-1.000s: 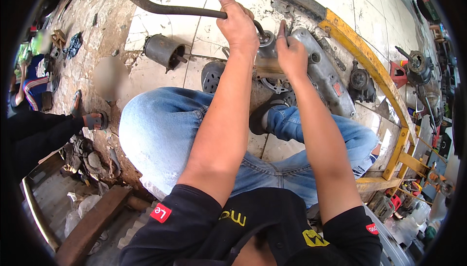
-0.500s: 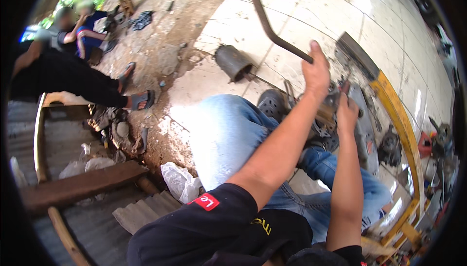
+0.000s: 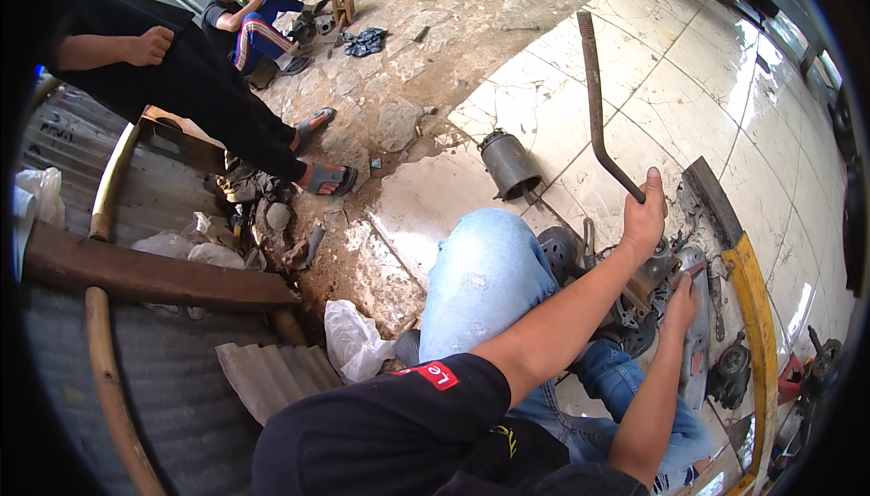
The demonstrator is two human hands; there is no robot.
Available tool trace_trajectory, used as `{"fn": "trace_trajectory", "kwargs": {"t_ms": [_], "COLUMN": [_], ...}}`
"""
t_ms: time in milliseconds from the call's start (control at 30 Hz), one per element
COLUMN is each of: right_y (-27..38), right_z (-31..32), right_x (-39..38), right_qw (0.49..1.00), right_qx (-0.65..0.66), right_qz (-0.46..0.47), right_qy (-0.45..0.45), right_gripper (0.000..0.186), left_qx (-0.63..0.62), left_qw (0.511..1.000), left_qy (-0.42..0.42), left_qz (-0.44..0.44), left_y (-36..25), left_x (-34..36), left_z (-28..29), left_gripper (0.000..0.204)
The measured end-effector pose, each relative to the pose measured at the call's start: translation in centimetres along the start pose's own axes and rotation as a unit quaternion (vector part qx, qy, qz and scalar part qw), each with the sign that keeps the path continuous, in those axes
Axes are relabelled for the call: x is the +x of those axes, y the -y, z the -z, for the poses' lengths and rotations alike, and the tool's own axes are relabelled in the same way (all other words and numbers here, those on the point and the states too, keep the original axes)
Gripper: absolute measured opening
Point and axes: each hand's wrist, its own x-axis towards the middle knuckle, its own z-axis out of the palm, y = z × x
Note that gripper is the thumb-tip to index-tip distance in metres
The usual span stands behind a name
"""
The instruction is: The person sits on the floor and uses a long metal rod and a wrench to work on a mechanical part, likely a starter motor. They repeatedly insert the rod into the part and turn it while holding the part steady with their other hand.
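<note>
My left hand (image 3: 643, 222) is closed round the lower end of a bent metal bar (image 3: 594, 102). The bar rises away from the fist, kinks, and ends in a ridged tip. Below it, my right hand (image 3: 681, 304) is closed beside a brownish metal part (image 3: 647, 280) on the tiles. What those fingers grip is mostly hidden. A long grey metal piece (image 3: 695, 351) lies just right of that hand. Near my left forearm is a dark clog (image 3: 560, 249) with holes on my foot.
A rusty cylindrical housing (image 3: 512, 165) lies on the tiles. A yellow and grey metal beam (image 3: 752, 315) curves along my right, with dark machine parts (image 3: 729, 372) beside it. At left are a wooden beam (image 3: 154, 269), a white plastic bag (image 3: 355, 342) and a standing person in sandals (image 3: 331, 180); another sits farther back.
The view has shifted, so the scene sits lower and farther right. My left hand has come down a little, and the bar stands more upright. The standing person's hand now shows.
</note>
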Motion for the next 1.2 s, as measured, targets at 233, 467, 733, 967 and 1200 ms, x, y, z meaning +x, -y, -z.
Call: {"fn": "trace_trajectory", "kwargs": {"t_ms": [233, 467, 733, 967, 1200], "right_y": [-3.3, -7.6, -11.1, -7.7, 19.3], "right_z": [3.4, 4.8, 5.9, 7.6, 15.4], "right_x": [0.3, 0.9, 2.8, 3.0, -3.8], "right_qw": [0.999, 0.984, 0.988, 0.984, 0.913], "right_qx": [-0.031, 0.062, 0.026, -0.005, 0.137], "right_qz": [-0.012, -0.158, -0.128, -0.051, 0.335], "right_qy": [-0.029, -0.044, -0.085, -0.170, -0.188], "right_gripper": [0.043, 0.046, 0.052, 0.051, 0.036], "left_qx": [-0.019, -0.034, -0.035, -0.014, -0.049], "left_qw": [1.000, 0.999, 0.999, 1.000, 0.997], "left_qy": [0.018, 0.031, 0.034, 0.022, 0.047], "left_qz": [0.003, 0.005, -0.009, -0.005, -0.020], "left_y": [0.3, 0.7, 0.7, 0.3, -0.1], "left_x": [-0.2, -0.4, -0.5, -0.9, -0.7], "left_z": [0.4, 0.3, 0.2, -0.4, -0.3], "left_gripper": [0.052, 0.053, 0.052, 0.053, 0.053]}}
